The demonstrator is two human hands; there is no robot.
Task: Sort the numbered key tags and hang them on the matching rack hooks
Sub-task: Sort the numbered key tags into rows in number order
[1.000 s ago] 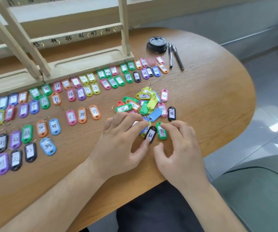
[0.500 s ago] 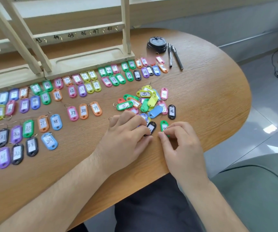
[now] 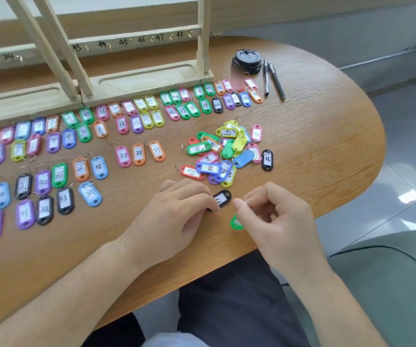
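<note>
A: Where's the L hand [image 3: 177, 216]?
B: Near edge of the table [image 3: 327, 116], approx mid. Fingers curled, tips over the near end of a black tag [image 3: 223, 198], gripping it against the wood. Tag lies flat, label up, number half hidden.
A: R hand [image 3: 274, 216]?
B: Just right of it. Thumb + forefinger pinch a small metal ring [image 3: 244, 203], other fingers curled in. A green tag [image 3: 235, 222] peeks out at that hand's left side, mostly covered. Can't tell if it lies on the wood or hangs from the ring.
A: Other tags?
B: Loose pile [image 3: 223, 151] just beyond both hands, mixed colours, overlapping. Tag no. 36 [image 3: 267, 160], black, sits at the pile's right edge. Sorted rows [image 3: 137, 123] spread off to the left, w/ 37, 38, 39 in a short row btwn them and the pile.
A: Rack?
B: Wooden rack [image 3: 149, 78] along the far side; its rail [image 3: 139, 37] has hooks marked 43–47. Far right: black lid [image 3: 247, 60], two pens [image 3: 274, 81] beside it.
</note>
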